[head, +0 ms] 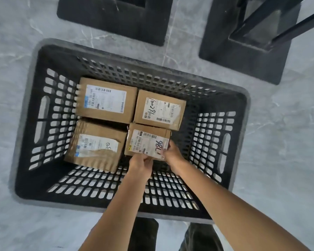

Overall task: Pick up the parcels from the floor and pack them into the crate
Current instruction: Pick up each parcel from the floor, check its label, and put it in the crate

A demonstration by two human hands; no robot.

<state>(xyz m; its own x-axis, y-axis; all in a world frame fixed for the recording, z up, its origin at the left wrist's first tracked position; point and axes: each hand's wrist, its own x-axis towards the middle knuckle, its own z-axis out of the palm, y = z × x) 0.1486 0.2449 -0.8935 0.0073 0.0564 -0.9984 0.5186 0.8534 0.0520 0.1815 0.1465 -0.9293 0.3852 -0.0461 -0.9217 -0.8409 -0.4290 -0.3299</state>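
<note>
1. Both hands are on the small parcel, low inside the crate.
2. The left hand has its fingers curled on the near edge. The right hand pinches the near-right corner.
3. The parcel lies straight ahead of the grip, label up, its long axis running across between the hands. The two hands are about equally close to it.
4. Just left of the grip is a corrugated parcel. Beyond the held one, a labelled parcel meets its far edge.
5. Open crate floor shows right of the right hand and behind both wrists.
6. I cannot tell whether the parcel is seated on the floor.
7. Judgement: the placement is nearly done; what is left is to let go and draw both hands back.
</note>
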